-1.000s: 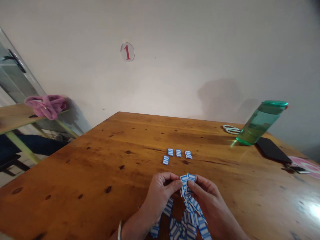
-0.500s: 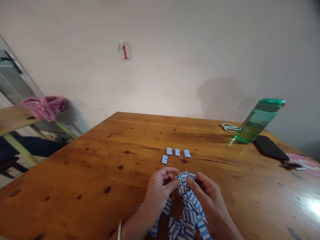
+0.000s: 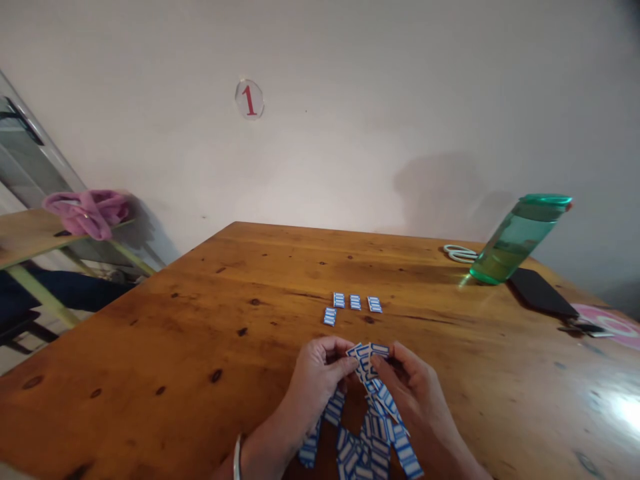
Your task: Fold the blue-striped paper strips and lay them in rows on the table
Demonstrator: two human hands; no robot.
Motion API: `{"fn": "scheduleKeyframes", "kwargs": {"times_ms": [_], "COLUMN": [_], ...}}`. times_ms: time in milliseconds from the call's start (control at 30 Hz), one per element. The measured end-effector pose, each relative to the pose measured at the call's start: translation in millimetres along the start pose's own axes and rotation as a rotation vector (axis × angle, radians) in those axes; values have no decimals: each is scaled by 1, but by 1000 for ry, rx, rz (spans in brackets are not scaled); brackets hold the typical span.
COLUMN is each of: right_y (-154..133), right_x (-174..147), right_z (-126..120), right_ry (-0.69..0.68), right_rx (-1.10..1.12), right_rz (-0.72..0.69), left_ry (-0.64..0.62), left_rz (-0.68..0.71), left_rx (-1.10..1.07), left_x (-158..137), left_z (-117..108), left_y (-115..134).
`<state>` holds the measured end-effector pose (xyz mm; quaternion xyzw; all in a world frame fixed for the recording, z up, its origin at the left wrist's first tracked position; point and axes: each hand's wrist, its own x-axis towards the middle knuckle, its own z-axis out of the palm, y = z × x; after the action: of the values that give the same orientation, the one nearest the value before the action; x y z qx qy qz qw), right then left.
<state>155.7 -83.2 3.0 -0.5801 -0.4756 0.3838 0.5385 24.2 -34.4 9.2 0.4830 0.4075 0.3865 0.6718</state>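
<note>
Several printed strips [image 3: 363, 359] sit between left hand [image 3: 316, 380] and right hand [image 3: 419, 388], both pinching them.

We get dim, uneven light: soft shadows fall on the grey wall [image 3: 360, 67] at right, white glare burns out the table [image 3: 530, 393] at lower right, the wide lens tilts the bottle [image 3: 523, 233] outward, and the small cards [image 3: 375, 305] look slightly soft
</note>
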Motion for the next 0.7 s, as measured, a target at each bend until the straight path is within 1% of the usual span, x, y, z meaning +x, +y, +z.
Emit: {"fn": "scheduleKeyframes", "kwargs": {"times_ms": [100, 200, 467, 567, 700], "right_y": [2, 4, 9, 7, 3], "right_x": [0, 1, 2, 2, 3], "right_z": [-1, -1, -1, -1, -1], "right_ry": [24, 29, 26, 32, -8], "right_rx": [-153, -237, -329, -377, -363], "right_rz": [-82, -125, -149, -181, -182], "left_ry": [-7, -20, -52, -37, -28], "left_rz": [43, 66, 103, 124, 130], "left_rx": [26, 76, 142, 187, 216], "left_x": [-2, -3, -3, -3, -4], "left_z": [1, 2, 1, 1, 1], "left_y": [2, 3, -2, -2, 1]}}
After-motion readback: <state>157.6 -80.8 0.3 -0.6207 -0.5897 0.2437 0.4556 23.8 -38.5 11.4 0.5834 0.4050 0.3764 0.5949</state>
